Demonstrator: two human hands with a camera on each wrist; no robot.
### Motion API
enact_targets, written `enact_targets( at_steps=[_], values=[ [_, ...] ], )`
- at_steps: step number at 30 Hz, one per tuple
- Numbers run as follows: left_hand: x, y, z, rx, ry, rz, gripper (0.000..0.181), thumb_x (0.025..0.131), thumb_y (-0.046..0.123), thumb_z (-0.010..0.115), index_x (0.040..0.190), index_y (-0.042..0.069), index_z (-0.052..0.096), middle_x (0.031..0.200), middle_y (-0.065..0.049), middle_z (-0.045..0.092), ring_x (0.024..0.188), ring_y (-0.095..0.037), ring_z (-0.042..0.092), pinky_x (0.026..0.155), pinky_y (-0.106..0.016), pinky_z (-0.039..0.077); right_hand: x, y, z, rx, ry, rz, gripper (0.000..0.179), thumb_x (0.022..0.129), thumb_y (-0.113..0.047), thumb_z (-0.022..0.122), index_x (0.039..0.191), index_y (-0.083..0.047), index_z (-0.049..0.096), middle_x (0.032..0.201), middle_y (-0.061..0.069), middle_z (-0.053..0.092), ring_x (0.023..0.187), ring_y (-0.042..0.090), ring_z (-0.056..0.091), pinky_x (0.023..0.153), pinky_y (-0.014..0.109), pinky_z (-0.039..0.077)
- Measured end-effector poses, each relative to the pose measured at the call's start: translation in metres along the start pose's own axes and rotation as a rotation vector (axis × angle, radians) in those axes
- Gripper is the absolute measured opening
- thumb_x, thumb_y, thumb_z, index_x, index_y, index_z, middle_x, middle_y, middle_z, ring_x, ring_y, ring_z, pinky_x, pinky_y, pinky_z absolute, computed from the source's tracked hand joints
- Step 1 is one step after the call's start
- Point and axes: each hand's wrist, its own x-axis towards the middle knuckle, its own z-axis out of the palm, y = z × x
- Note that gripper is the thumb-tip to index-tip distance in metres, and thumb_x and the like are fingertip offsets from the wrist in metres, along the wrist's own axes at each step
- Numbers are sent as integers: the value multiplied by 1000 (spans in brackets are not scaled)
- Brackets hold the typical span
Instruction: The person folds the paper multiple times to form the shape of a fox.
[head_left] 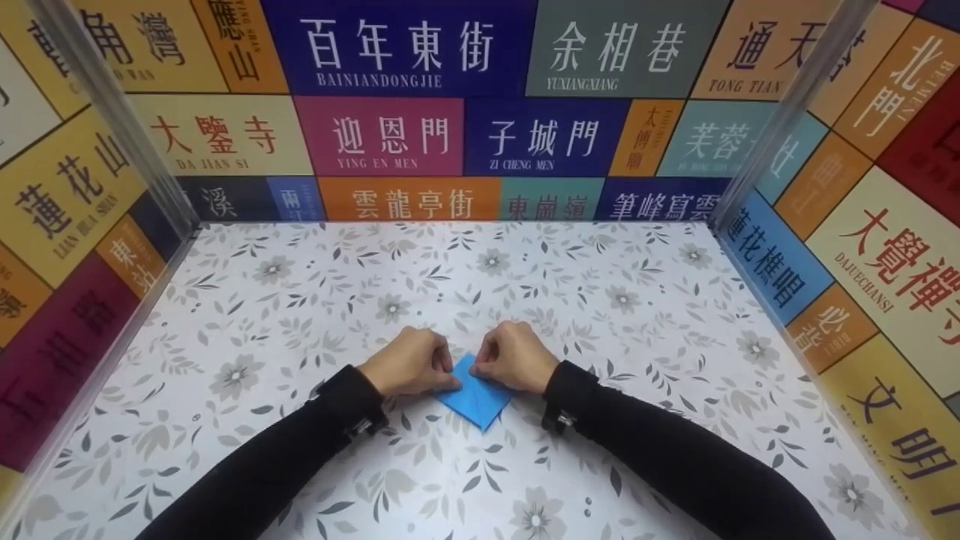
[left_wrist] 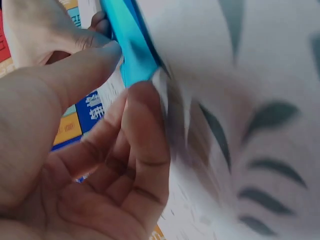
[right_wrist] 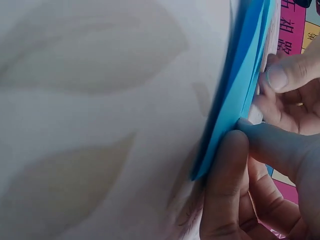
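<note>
A small blue sheet of folded paper [head_left: 478, 406] lies on the tabletop, one corner pointing toward the person. My left hand [head_left: 411, 365] pinches its left corner, and in the left wrist view the thumb and index finger close on the paper's edge [left_wrist: 136, 65]. On the opposite side my right hand [head_left: 519, 358] pinches the paper near its far right edge. Seen in the right wrist view, the paper [right_wrist: 235, 95] has several stacked layers, with thumb and index finger at its edge. Both hands have black sleeves behind them.
A white tabletop [head_left: 315, 300] printed with grey leaves and flowers spreads around the hands. Panels covered in coloured Chinese street-name signs [head_left: 379, 139] stand along the back and both sides. Clear strips [head_left: 142, 150] run up the corners between panels.
</note>
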Motion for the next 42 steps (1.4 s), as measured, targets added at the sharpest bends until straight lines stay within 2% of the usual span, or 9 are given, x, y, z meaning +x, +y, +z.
enact_targets(
  at_steps=[4, 7, 9, 14, 19, 25, 28, 34, 42],
  values=[
    [5, 7, 7, 56, 71, -22, 35, 83, 28, 107, 93, 5, 81, 86, -6, 80, 80, -19, 71, 77, -35, 63, -1, 0, 0, 1, 19, -12, 13, 92, -15, 99, 85, -11, 88, 74, 1, 82, 66, 2, 62, 64, 19, 50],
    [8, 11, 9, 73, 97, -53, 37, 80, 27, 109, 91, 4, 82, 88, -8, 82, 85, -24, 73, 83, -39, 65, -2, 1, 0, 1, 34, -9, 14, 90, -15, 100, 89, -9, 87, 76, 2, 82, 66, 1, 63, 64, 20, 52],
    [10, 13, 9, 66, 87, -76, 35, 80, 26, 109, 89, 4, 83, 87, -8, 83, 83, -24, 74, 81, -38, 66, -3, 1, -1, -2, 40, 4, 17, 89, -16, 101, 93, -6, 87, 77, 3, 83, 67, 1, 64, 65, 21, 54],
    [13, 17, 8, 34, 45, -124, 30, 81, 24, 108, 83, 7, 84, 82, -5, 84, 69, -18, 71, 66, -30, 60, -2, 2, -3, -12, 44, 33, 24, 87, -18, 103, 98, -5, 86, 81, 4, 84, 70, 2, 68, 70, 23, 60],
    [15, 19, 7, 30, 39, -149, 29, 81, 22, 108, 83, 8, 83, 83, -5, 84, 70, -17, 70, 65, -28, 58, -1, 0, -5, -15, 25, 56, 20, 89, -19, 102, 95, -7, 87, 82, 3, 84, 71, 4, 69, 70, 23, 59],
    [13, 19, 9, 17, 29, -174, 29, 81, 22, 108, 83, 9, 82, 83, -5, 82, 67, -18, 70, 60, -27, 56, 1, -2, -5, -15, 3, 100, 20, 88, -20, 103, 90, -8, 87, 78, 2, 83, 68, 5, 66, 65, 20, 53],
    [11, 17, 10, 20, 40, -178, 30, 81, 23, 108, 82, 10, 82, 83, -3, 81, 71, -18, 68, 65, -28, 58, 2, -3, -4, -9, -20, 118, 20, 88, -21, 103, 88, -9, 87, 77, 1, 81, 67, 5, 64, 63, 19, 50],
    [10, 13, 11, 37, 59, -144, 30, 81, 25, 108, 81, 9, 82, 84, -4, 81, 79, -19, 70, 78, -34, 63, 3, -5, -6, -6, -42, 121, 22, 87, -22, 103, 88, -9, 85, 77, 0, 80, 69, 7, 63, 64, 20, 49],
    [11, 13, 10, 38, 44, -165, 31, 82, 28, 108, 81, 12, 81, 84, -2, 79, 80, -19, 69, 78, -34, 62, 5, -5, -9, -1, -38, 154, 23, 86, -24, 104, 87, -11, 85, 82, -1, 80, 73, 10, 63, 67, 22, 50]
  ],
)
